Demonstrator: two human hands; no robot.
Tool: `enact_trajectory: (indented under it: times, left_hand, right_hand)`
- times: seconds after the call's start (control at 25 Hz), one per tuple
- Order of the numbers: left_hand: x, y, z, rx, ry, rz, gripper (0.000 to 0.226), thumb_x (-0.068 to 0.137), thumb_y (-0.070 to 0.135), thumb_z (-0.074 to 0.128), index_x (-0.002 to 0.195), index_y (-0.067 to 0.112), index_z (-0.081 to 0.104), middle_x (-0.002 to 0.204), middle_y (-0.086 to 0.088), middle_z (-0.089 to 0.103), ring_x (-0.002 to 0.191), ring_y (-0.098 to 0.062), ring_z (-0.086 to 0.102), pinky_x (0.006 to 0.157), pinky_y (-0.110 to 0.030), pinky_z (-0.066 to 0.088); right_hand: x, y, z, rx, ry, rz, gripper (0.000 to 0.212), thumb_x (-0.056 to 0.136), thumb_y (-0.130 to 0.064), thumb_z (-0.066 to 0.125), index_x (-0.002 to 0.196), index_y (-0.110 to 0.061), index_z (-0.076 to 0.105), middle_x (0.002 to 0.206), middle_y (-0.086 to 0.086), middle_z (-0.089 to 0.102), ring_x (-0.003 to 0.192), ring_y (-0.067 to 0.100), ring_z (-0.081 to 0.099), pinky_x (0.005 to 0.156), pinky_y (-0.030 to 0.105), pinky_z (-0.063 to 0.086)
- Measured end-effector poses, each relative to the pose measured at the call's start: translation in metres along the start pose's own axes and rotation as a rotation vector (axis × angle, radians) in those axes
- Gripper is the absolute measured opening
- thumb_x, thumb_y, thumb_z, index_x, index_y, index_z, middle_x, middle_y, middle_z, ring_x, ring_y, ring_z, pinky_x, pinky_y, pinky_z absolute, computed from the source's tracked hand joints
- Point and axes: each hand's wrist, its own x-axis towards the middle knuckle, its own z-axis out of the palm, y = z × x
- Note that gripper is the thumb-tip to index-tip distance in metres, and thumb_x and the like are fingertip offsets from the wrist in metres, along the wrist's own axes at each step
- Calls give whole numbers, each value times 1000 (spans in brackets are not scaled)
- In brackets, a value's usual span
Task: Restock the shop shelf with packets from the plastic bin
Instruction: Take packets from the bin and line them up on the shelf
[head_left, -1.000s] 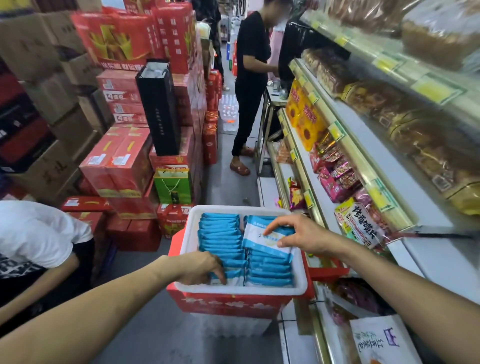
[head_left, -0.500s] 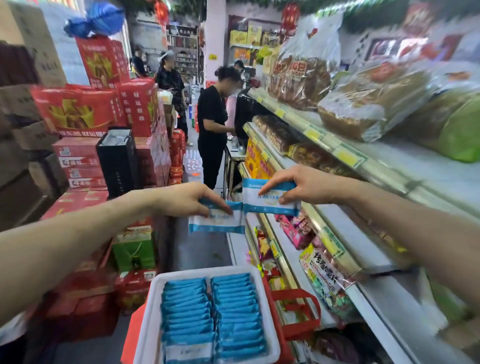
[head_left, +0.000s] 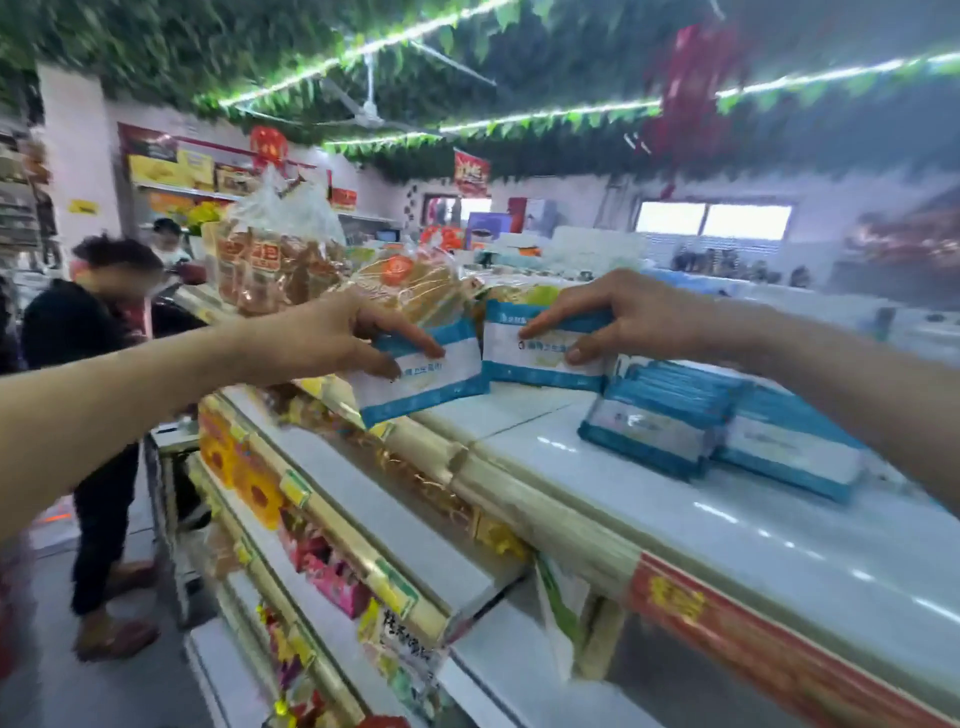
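Head camera, and both arms were up over the top shelf (head_left: 675, 514). A stack of blue-and-white packets (head_left: 657, 415) lay flat on it, so everything gets placed from that stack.

Just left of the stack, the right hand (head_left: 618, 317) was clamped on one packet (head_left: 540, 364), fingers curled over its face. Its lower edge sat right at the shelf surface, though whether it touched, I could not tell.

Further left of the stack, the left hand (head_left: 332, 338) pinched a second packet (head_left: 421, 387), tilted and out past the shelf's front edge. The two held packets were almost edge to edge.

Right of the stack, touching it, lay another pile of packets (head_left: 784, 452). Well left of the stack and behind it stood bagged bread (head_left: 280, 260). Far left and lower down, a person in black (head_left: 93, 332) stood in the aisle, blurred.
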Motion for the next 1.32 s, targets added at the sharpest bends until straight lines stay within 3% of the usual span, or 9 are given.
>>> enact_trajectory:
  times: [0.12,0.24,0.36,0.52,0.6,0.72,0.88,1.08,1.32]
  left_hand:
    - [60,31,34,-18,-99,108,43,94,4,70,118,39,76,115,18,75,98,-10,71,83,-26,58]
    - [107,67,62,48,-154,231,40,95,10,70,116,45,75,123,15,71,106,-15,70,93,-36,60]
    - [135,93,82,25,-194,334,44,95,4,68,115,42,76,129,16,69,109,-10,69,95,-34,58]
    - [156,112,96,53,-206,424,43,95,6,70,116,43,75,127,14,69,110,-11,69,92,-35,61]
    - [164,116,102,68,-221,446,42,95,10,71,116,47,73,127,13,69,108,-12,70,90,-40,62]
    - [173,122,111,95,-248,477,42,95,14,71,114,51,72,124,19,67,103,-9,70,83,-36,64]
    - [184,132,129,121,-297,527,42,95,14,71,117,49,72,125,26,62,106,-5,67,83,-26,62]
    - [206,156,185,211,-431,642,43,96,13,71,125,45,70,119,35,58,108,5,61,82,-9,52]
    - [237,160,258,415,-512,777,40,97,11,68,129,35,70,127,15,57,117,-7,51,107,-28,44]
  right_hand:
    - [-72,39,-24,-17,67,159,45,89,-12,77,120,-45,73,126,-28,67,117,-2,61,101,17,46]
    - [-146,70,-43,-12,144,342,46,91,-10,74,119,-47,73,130,-20,65,116,5,61,102,25,46]
    - [-199,92,-36,-32,190,467,47,92,-8,73,117,-48,72,126,-22,62,108,0,61,93,19,49]
    - [-222,128,-4,-209,166,466,46,91,-7,74,123,-40,72,125,-13,64,110,5,59,99,32,49]
    - [-220,148,1,-373,193,422,47,91,-15,74,125,-46,68,127,-11,64,108,12,51,96,40,43]
    - [-213,159,6,-591,205,433,48,94,-33,70,132,-59,56,148,-19,48,130,17,36,99,41,28]
    - [-207,163,15,-623,200,416,55,96,-41,66,144,-58,44,161,-27,27,144,15,22,107,42,21]
    - [-245,157,-10,-587,349,545,62,94,-37,71,148,-49,44,158,-16,40,142,18,34,111,55,31]
    - [-312,137,-43,-626,552,614,47,94,-48,61,140,-50,51,144,-11,55,135,22,48,104,64,40]
